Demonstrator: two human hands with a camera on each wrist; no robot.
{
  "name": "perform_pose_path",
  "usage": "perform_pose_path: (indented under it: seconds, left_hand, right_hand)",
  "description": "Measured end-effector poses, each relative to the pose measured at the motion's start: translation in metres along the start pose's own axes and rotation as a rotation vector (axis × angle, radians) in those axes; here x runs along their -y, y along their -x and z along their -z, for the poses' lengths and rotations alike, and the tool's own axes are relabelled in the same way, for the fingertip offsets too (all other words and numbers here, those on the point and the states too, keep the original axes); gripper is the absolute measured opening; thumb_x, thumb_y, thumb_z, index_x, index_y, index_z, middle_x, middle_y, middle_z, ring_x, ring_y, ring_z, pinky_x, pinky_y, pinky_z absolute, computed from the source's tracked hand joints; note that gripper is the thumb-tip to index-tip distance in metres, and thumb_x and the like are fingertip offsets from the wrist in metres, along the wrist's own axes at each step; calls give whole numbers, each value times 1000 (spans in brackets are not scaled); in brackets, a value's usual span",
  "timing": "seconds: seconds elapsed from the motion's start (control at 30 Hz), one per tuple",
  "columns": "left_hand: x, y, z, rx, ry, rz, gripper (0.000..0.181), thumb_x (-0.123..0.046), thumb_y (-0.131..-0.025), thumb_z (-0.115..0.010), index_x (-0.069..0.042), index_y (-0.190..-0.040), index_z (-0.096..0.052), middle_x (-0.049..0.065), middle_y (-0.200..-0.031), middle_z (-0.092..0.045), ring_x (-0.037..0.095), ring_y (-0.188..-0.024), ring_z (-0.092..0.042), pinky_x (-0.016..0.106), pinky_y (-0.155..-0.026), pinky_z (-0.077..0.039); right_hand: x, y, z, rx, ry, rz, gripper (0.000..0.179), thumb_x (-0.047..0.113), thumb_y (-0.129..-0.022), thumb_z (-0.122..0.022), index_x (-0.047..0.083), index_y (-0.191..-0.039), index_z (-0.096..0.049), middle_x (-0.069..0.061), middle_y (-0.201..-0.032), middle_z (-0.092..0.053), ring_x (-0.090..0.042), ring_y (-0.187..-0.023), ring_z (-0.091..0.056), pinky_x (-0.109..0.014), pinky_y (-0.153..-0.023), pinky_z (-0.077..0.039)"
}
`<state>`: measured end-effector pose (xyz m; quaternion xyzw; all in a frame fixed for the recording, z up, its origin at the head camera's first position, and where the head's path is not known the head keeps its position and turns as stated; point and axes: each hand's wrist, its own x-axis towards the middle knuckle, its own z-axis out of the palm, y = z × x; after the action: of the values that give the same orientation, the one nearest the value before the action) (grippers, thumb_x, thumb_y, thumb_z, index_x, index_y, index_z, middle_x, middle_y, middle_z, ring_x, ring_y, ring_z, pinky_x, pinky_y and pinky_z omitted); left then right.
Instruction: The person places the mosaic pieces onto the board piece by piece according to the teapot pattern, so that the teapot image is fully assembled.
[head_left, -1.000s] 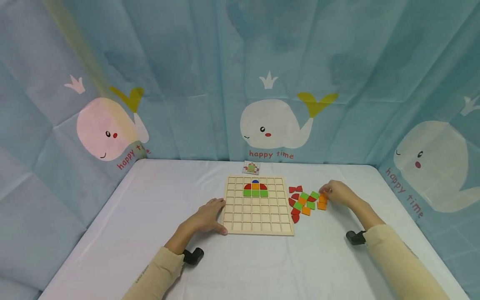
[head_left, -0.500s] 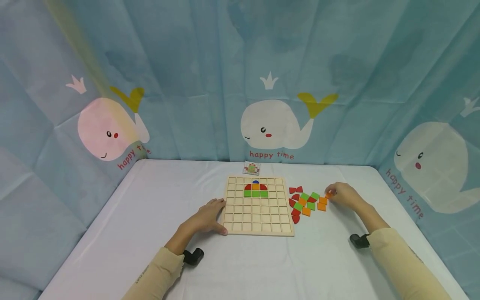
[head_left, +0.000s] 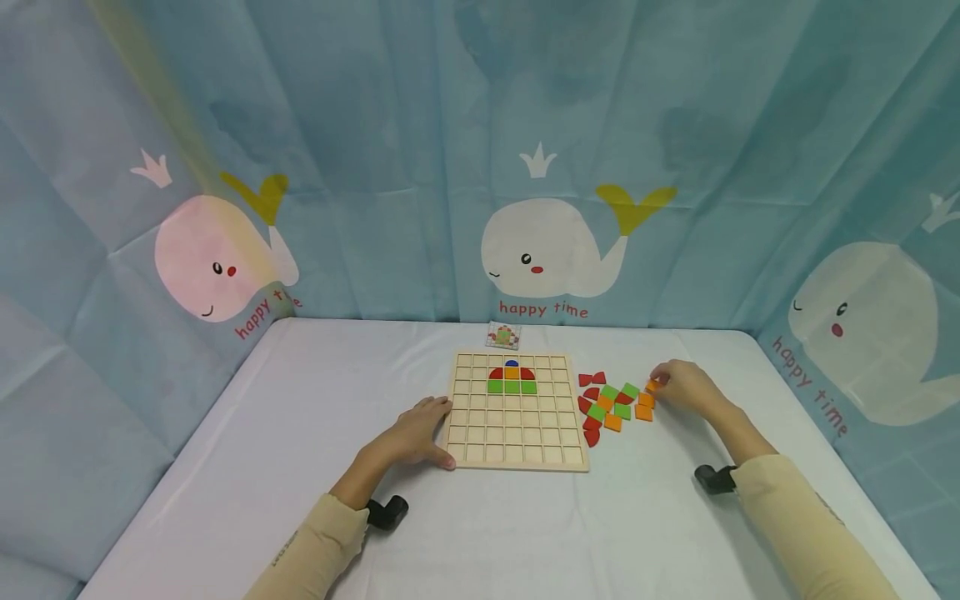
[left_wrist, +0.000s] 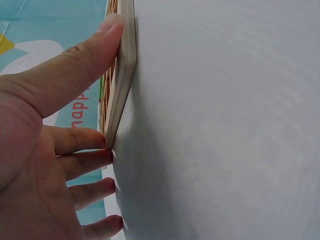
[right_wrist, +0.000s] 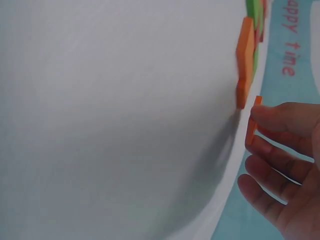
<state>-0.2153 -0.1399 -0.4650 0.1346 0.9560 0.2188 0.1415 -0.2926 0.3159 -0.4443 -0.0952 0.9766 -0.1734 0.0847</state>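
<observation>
At the left edge of a wooden grid board (head_left: pixel 502 433) rests my left hand (head_left: pixel 412 432). In the left wrist view its thumb lies over the board's rim (left_wrist: pixel 122 95) near the corner, with the other fingers spread and fairly straight. My right hand (head_left: pixel 684 387) pinches an orange square tile (right_wrist: pixel 253 125) between thumb and fingers, at the right end of a loose tile group. Close by lie more orange squares (head_left: pixel 643 412), green squares (head_left: pixel 622 411) and red rounded pieces (head_left: pixel 592 437). On the board, green squares (head_left: pixel 512 387), an orange square, red pieces and a blue piece form a shape.
Behind the board lies a small patterned card (head_left: pixel 503 336). White cloth (head_left: pixel 300 400) covers the table, and a blue whale-print curtain (head_left: pixel 390 208) stands along its back and sides.
My right hand has pinched the orange tile and drawn it a little to the right, then slightly back toward the other tiles. The left hand has stayed on the board.
</observation>
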Motion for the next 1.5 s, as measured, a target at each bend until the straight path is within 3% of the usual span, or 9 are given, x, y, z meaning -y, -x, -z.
perform_pose_path:
  seconds: [0.47, 0.7, 0.9, 1.07, 1.23, 1.5]
  left_hand:
    - [1, 0, 0, 9, 1, -9, 103, -35, -64, -91, -1, -146, -40, 17, -156, -36, 37, -147, -27, 59, -116, -26]
    - [2, -1, 1, 19, 16, -13, 105, -35, -65, -90, -1, -149, -36, 16, -157, -34, 38, -148, -24, 58, -117, -24]
    - [5, 1, 3, 29, 23, -3, 104, -35, -67, -89, -3, -150, -35, 15, -158, -33, 36, -149, -23, 56, -119, -23]
    - [7, 3, 6, 36, 37, -4, 101, -32, -68, -88, -2, -149, -35, 16, -157, -33, 37, -148, -23, 56, -119, -23]
    - [9, 4, 6, 36, 49, -9, 99, -30, -69, -88, -2, -149, -36, 16, -157, -33, 37, -149, -23, 56, -119, -23]
    - [10, 2, 7, 29, 45, -17, 96, -29, -70, -87, -3, -148, -38, 15, -157, -35, 37, -149, -22, 58, -119, -22]
  right_hand:
    - [48, -10, -12, 24, -94, -15, 31, 12, -87, -69, 0, -115, -67, -16, -103, -66, -23, -85, -57, -35, -77, -57]
    - [72, -12, -21, -15, -104, 87, 29, 13, -86, -70, 1, -112, -70, -11, -99, -66, -23, -85, -56, -37, -77, -56]
    - [95, -14, -30, -24, -115, 178, 28, 13, -85, -71, 0, -111, -71, -9, -98, -68, -23, -90, -60, -44, -86, -55]
    - [116, -19, -38, -9, -120, 231, 28, 12, -84, -73, 2, -110, -72, -6, -95, -67, -19, -85, -57, -38, -80, -54]
    - [140, -26, -45, 21, -93, 260, 28, 15, -85, -74, 6, -111, -72, -5, -100, -68, -20, -90, -59, -39, -84, -53]
    - [170, -37, -60, 0, -19, 368, 25, 16, -83, -76, 6, -107, -74, -4, -96, -68, -18, -87, -60, -36, -83, -54]
